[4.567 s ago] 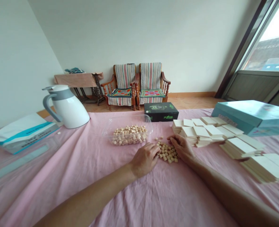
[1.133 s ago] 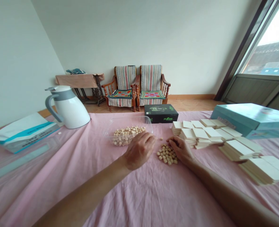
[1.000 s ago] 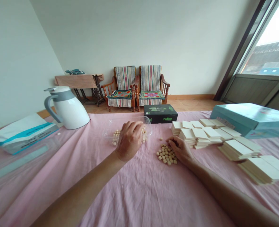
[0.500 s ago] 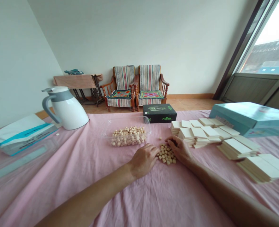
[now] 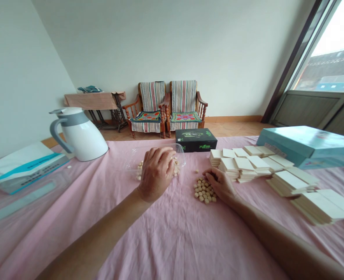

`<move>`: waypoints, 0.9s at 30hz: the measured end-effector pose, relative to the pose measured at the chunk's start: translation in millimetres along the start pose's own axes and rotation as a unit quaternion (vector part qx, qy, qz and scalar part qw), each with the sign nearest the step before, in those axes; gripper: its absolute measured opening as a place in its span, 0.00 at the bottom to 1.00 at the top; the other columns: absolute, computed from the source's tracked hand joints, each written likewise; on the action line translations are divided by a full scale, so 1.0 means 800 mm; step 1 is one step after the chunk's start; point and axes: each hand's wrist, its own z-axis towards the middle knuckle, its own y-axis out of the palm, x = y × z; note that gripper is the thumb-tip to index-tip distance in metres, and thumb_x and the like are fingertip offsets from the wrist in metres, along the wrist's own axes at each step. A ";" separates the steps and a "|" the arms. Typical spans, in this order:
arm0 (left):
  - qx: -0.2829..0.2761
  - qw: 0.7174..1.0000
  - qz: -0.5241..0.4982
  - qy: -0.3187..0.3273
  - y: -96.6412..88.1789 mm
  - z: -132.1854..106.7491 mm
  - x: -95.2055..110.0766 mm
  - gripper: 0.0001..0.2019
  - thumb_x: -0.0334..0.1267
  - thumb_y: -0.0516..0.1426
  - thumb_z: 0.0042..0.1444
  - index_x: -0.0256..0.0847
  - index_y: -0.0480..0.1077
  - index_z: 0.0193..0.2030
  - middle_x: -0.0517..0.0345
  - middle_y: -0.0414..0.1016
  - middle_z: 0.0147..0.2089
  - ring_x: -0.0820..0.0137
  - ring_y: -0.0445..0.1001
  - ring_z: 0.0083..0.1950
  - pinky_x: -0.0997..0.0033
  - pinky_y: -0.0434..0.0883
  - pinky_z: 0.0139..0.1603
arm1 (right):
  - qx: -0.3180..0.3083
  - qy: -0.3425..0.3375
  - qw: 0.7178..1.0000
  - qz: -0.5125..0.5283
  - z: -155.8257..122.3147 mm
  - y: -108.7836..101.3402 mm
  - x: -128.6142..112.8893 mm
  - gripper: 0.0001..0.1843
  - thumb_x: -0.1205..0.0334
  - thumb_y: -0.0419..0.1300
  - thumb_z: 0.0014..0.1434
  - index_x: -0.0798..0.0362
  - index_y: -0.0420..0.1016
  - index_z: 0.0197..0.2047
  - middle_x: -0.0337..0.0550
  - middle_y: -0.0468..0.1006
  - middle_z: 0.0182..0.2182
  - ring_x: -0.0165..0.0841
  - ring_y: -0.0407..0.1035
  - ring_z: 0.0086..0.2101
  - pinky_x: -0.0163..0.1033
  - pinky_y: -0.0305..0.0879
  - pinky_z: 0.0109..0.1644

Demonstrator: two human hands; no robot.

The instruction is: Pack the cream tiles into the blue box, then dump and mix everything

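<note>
At ten o'clock from the loose pile of pale pieces (image 5: 204,191), the left hand (image 5: 157,173) curls over the clear tub (image 5: 182,156) (its grip is hidden, so I cannot tell). The right hand (image 5: 222,186) bends at three o'clock, any pinch unclear.

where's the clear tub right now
In the head view, the tub sits just left of centre on the cloth, with the left hand over it and the black box behind to the right.
</note>
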 end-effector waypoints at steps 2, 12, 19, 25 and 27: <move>-0.010 0.999 -0.032 0.019 0.003 -0.005 0.004 0.07 0.29 0.52 0.59 0.38 0.68 0.43 0.52 0.74 0.43 0.64 0.70 0.46 0.60 0.67 0.48 | 0.003 -0.004 1.000 -0.004 0.000 0.000 0.001 0.11 0.59 0.51 0.59 0.54 0.73 0.34 0.42 0.76 0.29 0.34 0.69 0.32 0.39 0.63 0.38; -0.322 0.932 -0.164 0.025 0.059 -0.068 0.052 0.07 0.31 0.56 0.57 0.39 0.67 0.43 0.54 0.70 0.44 0.67 0.69 0.47 0.67 0.70 0.48 | 0.009 -0.017 1.000 -0.008 0.000 0.000 -0.001 0.12 0.59 0.51 0.58 0.55 0.73 0.34 0.43 0.76 0.30 0.35 0.69 0.33 0.39 0.63 0.39; -0.309 0.936 -0.169 -0.004 0.063 -0.070 0.049 0.08 0.24 0.53 0.56 0.39 0.65 0.41 0.55 0.69 0.42 0.68 0.68 0.46 0.68 0.69 0.48 | 0.007 -0.013 1.000 -0.007 0.000 -0.001 -0.003 0.11 0.59 0.51 0.58 0.54 0.73 0.34 0.43 0.77 0.30 0.35 0.70 0.33 0.39 0.63 0.39; -0.291 0.947 -0.138 -0.001 0.062 -0.072 0.050 0.09 0.23 0.53 0.53 0.38 0.66 0.40 0.56 0.71 0.40 0.67 0.69 0.43 0.68 0.69 0.45 | 0.004 -0.012 1.000 -0.010 0.000 -0.001 -0.002 0.11 0.59 0.52 0.58 0.54 0.73 0.34 0.42 0.76 0.30 0.35 0.69 0.33 0.39 0.63 0.39; -0.269 0.954 -0.133 0.018 0.055 -0.067 0.050 0.08 0.24 0.53 0.55 0.39 0.66 0.40 0.56 0.71 0.39 0.68 0.69 0.42 0.69 0.69 0.43 | 0.006 -0.012 1.000 -0.010 0.000 -0.001 -0.002 0.11 0.60 0.52 0.58 0.54 0.73 0.34 0.42 0.76 0.30 0.34 0.69 0.33 0.39 0.63 0.39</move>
